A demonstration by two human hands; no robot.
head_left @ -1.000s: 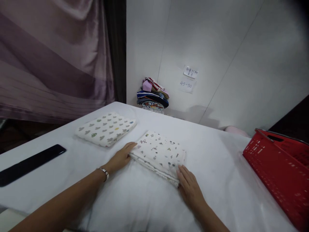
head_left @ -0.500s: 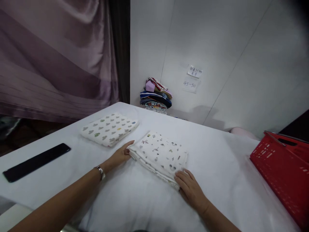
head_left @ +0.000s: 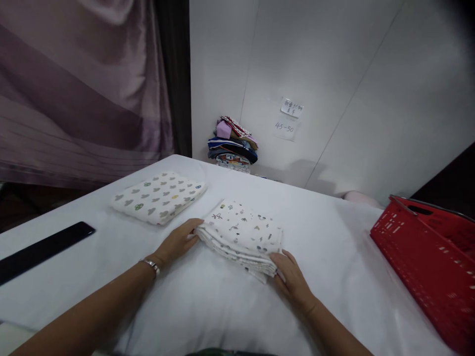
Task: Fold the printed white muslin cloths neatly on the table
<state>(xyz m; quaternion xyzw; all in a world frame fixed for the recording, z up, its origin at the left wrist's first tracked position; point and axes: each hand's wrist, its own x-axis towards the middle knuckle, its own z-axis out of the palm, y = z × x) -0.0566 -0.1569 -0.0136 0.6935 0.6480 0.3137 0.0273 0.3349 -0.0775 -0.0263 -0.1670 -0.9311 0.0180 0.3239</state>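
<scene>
A folded white cloth (head_left: 241, 230) printed with small grey and green figures lies before me, its layered near edge lifted a little off the table. My left hand (head_left: 181, 240) pinches the left corner of that edge, thumb below and fingers on top. At the right corner, my right hand (head_left: 291, 274) is closed on the layers in the same way. To the left lies a second folded white cloth (head_left: 159, 198) with grey cloud shapes, touched by neither hand.
A white-covered table (head_left: 326, 267) carries everything. On the left lies a long black flat object (head_left: 44, 249); on the right stands a red plastic basket (head_left: 419, 257). Behind the table's far edge rises a stack of folded clothes (head_left: 233, 143) against the wall. A mauve curtain (head_left: 85, 94) hangs at left.
Both hands have gripped the cloth's near edge and raised it, so more of its layers show. My right hand has gone from resting at the corner to holding it. The view has shifted slightly.
</scene>
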